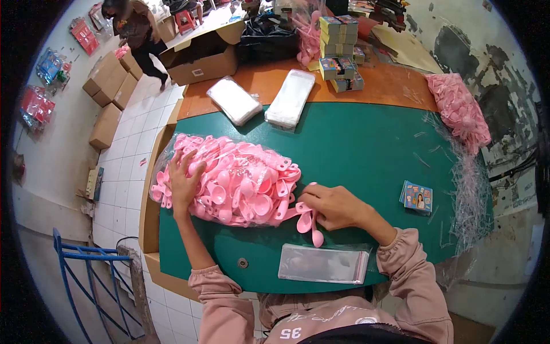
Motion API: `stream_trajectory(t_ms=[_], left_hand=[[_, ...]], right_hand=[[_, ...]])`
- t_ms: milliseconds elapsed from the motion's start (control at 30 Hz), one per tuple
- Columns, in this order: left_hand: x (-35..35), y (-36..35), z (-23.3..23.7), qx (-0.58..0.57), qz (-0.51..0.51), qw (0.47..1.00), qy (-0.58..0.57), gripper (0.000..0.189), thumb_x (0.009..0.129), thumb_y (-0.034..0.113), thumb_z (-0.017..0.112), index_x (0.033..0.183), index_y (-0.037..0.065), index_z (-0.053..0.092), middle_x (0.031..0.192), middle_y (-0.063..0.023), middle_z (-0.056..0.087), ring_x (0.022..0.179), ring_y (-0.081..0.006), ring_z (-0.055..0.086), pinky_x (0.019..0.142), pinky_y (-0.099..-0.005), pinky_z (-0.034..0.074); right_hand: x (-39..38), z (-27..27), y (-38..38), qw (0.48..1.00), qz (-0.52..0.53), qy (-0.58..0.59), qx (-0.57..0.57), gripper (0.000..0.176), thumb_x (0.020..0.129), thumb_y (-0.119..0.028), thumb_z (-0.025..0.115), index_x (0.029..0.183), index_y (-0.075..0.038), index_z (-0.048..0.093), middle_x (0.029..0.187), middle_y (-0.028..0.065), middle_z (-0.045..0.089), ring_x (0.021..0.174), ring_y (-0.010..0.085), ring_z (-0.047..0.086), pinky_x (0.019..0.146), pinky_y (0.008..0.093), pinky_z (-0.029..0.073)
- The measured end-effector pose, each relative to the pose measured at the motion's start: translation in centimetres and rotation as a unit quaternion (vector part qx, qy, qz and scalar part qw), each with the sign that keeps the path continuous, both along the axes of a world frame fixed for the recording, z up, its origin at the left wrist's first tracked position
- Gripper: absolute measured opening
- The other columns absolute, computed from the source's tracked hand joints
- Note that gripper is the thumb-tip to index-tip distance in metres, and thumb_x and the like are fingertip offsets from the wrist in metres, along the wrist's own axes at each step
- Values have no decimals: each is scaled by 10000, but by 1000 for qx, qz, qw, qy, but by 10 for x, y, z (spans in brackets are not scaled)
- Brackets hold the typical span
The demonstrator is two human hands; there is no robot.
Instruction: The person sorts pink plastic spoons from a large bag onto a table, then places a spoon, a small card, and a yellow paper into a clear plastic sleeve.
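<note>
the big bag of pink spoons lies on the green tabletop, its clear plastic bunched around the heap; the left hand rests on the left part of this bag, open, with its fingers spread and slightly bent over the spoons, and whether it grips any cannot be told; the right hand is just beside the bag's right end, its fingers curled nearly closed on a few loose spoons, whose bowls hang out below the fingers; how many it has hold of cannot be told; nearer the wearer than the bag, and to its right, a stack of clear sleeves lies flat; beyond the bag lie two whitish packs, the left pack and the right pack, apart from each other; farther past them, to the right, stand banded card bundles; well to the right of the bag sits a small card stack, with clear plastic strips past it, and a second bag of pink items farther off; beyond the bag to the left are an open carton and a standing person.
</note>
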State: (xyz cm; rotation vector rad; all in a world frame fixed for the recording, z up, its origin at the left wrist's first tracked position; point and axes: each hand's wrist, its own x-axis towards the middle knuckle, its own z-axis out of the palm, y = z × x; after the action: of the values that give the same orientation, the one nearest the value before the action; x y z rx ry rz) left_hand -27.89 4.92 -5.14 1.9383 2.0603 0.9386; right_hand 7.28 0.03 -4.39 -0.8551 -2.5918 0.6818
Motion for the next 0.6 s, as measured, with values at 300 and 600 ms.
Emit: stream_trajectory(t_ms=[300, 600], left_hand=[[-44, -16, -19, 268, 108, 957, -21, 261, 850, 235, 494, 950, 22, 608, 999, -123, 597, 942, -249, 555, 819, -331, 421], [-125, -24, -59, 297, 485, 766, -301, 303, 849, 209, 395, 896, 28, 634, 872, -78, 619, 808, -178, 583, 737, -288, 457]], right_hand=[[56, 13, 31, 981, -114, -57, -144, 202, 627, -249, 665, 740, -86, 631, 714, 116, 596, 707, 312, 569, 577, 384, 437], [77, 29, 36, 947, -187, -106, -240, 182, 698, -264, 618, 793, -111, 642, 735, 112, 614, 702, 290, 564, 600, 361, 428]])
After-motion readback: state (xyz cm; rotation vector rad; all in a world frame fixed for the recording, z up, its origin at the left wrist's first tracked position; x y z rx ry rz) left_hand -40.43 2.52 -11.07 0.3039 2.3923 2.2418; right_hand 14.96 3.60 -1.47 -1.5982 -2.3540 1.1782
